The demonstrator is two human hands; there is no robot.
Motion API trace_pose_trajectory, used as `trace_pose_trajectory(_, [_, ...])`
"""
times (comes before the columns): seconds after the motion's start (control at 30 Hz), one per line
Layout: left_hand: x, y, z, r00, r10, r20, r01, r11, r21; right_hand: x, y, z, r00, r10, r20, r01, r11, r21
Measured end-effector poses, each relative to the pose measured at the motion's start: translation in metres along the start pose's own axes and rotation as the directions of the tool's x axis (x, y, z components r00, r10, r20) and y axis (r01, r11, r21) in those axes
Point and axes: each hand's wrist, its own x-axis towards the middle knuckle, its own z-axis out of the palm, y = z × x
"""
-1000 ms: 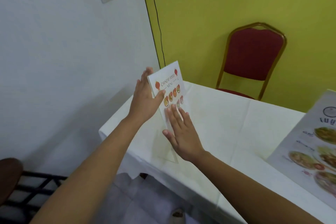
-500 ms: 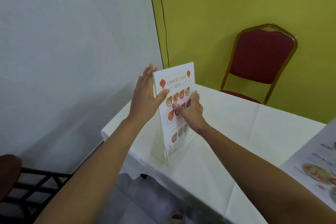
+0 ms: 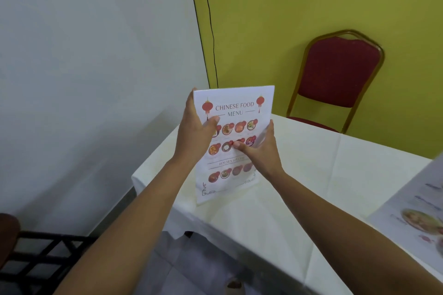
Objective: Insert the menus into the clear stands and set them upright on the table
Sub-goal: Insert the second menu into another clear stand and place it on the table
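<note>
A white "Chinese Food Menu" sheet (image 3: 236, 108) sits inside a clear stand (image 3: 217, 199) that rests upright near the left corner of the white-clothed table (image 3: 299, 187). My left hand (image 3: 195, 133) grips the menu's left edge, thumb on the front. My right hand (image 3: 260, 148) holds the right edge, thumb pressed on the printed face. The stand's clear edge shows by my right fingers.
A second menu (image 3: 414, 213) with food pictures lies at the table's right edge, blurred. A red padded chair (image 3: 335, 79) with a gold frame stands behind the table against the yellow wall. A black metal rack (image 3: 36, 261) is on the floor at lower left.
The stand with the menu has turned from edge-on to face me squarely. My right hand moved from the sheet's lower face up to its right edge.
</note>
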Motion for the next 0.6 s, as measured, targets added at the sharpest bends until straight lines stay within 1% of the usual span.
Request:
trace_pose_trajectory(0.17, [0.007,0.015,0.032,0.999,-0.004,0.052,0.010,0.993,-0.116,-0.014,-0.008,-0.034,0.974,-0.036,-0.225,-0.008,0.981,-0.192])
trace_pose_trajectory(0.27, [0.010,0.024,0.055,0.996,-0.031,0.079,0.044,0.983,-0.178,-0.016,-0.006,-0.061,0.950,-0.024,-0.310,-0.063,0.962,-0.267])
trace_pose_trajectory(0.43, [0.009,0.038,0.092,0.988,-0.017,0.155,0.051,0.975,-0.217,-0.026,0.002,-0.103,0.916,0.028,-0.399,-0.138,0.958,-0.249])
trace_pose_trajectory(0.6, [-0.001,0.045,0.123,0.977,0.020,0.214,0.026,0.978,-0.208,-0.040,0.017,-0.131,0.875,0.013,-0.484,-0.174,0.942,-0.288])
